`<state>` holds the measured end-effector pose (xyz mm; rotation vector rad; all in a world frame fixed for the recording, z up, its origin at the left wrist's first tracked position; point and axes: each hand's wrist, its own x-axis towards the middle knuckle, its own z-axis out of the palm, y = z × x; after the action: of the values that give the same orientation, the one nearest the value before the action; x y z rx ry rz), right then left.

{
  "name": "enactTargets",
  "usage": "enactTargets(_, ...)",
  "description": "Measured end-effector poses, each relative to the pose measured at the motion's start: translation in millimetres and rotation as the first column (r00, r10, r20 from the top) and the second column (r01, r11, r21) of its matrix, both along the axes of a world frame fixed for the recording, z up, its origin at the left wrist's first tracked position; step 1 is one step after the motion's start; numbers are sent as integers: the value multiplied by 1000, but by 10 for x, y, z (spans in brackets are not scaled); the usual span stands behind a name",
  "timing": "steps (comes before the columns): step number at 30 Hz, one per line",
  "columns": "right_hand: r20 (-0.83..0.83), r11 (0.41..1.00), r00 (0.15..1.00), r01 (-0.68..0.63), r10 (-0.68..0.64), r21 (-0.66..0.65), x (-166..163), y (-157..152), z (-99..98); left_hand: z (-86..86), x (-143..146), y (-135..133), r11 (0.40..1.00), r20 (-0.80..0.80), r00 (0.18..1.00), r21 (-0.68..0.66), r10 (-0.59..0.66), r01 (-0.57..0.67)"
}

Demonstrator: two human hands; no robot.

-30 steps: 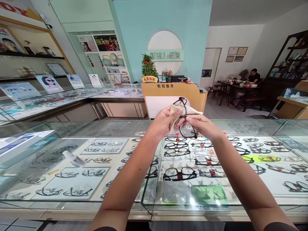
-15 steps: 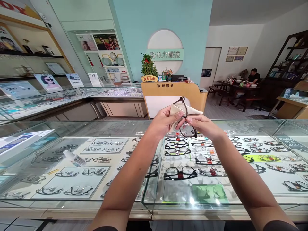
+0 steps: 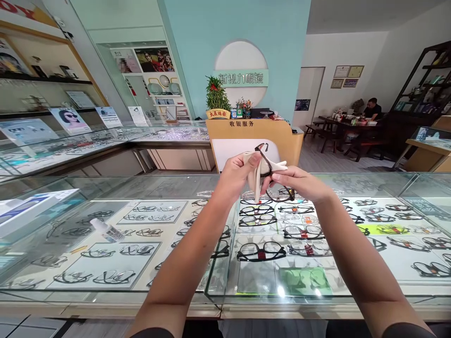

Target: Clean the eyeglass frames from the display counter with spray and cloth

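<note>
A pair of dark-framed eyeglasses (image 3: 280, 196) is held up above the glass display case, tilted, one lens above the other. My left hand (image 3: 240, 172) pinches a cream-coloured cloth (image 3: 254, 180) around the upper lens, thumb on the near side. The cloth hides most of that lens. My right hand (image 3: 294, 180) grips the frame near its middle between thumb and fingers, and a corner of the cloth sticks out just above it. The lower lens hangs free under my right fingers.
Below my arms stretches the glass display case (image 3: 141, 300) with rows of eyeglasses inside. A white bottle (image 3: 106, 231) lies tilted on the left, near a white box (image 3: 38, 209). Beyond stands a wooden counter (image 3: 296, 141); a person (image 3: 372, 110) sits at a far table.
My left hand has turned, with the thumb moving up and the cloth now folded down around the upper lens. The eyeglasses have tilted slightly, their lower lens swinging right.
</note>
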<state>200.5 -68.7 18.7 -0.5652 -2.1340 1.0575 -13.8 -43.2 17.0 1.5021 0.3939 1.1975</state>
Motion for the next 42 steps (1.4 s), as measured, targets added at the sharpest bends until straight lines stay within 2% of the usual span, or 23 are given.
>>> enactTargets(4, -57, 994, 993, 106, -106, -10, 7, -62, 63, 42, -138, 114, 998, -66, 996, -30, -64, 63)
enactTargets(7, -64, 991, 989, 131, -131, -3, 3, -75, 82, 54, -193, 143, 994, -92, 990, -37, -106, 103)
enactTargets(10, -74, 993, 990, 121, -121, -8, -19, -55, 57, 42, -151, 108, 997, -80, 994, -4, -79, 79)
enactTargets(16, -49, 999, 999, 12, -14, -36, -102, -41, -3, -8, 35, -33, 999, 11, 999, 6, 32, -32)
enactTargets(21, -89, 999, 996, 10, -13, -35, -98, -82, 42, -9, -6, -20, 996, 7, 996, -13, 87, -87)
enactTargets(25, -138, 987, 980, 131, -143, -97, -46, -92, 64, 16, -114, 81, 999, -42, 999, -49, -3, 1)
enactTargets(28, -136, 978, 974, 166, -183, -122, -26, -79, 58, 21, -136, 118, 993, -57, 994, -68, -97, 93)
enactTargets(33, -86, 993, 991, 102, -106, -55, -42, -49, 41, -12, -47, 76, 995, -22, 997, -70, -77, 75)
enactTargets(36, -31, 997, 998, 53, -55, -64, -54, -52, 42, -32, 15, 26, 996, -16, 999, -78, -42, 40)
enactTargets(42, -39, 997, 999, 31, -34, -68, -73, -78, 67, -38, 25, -2, 999, -9, 1000, -35, 28, -28)
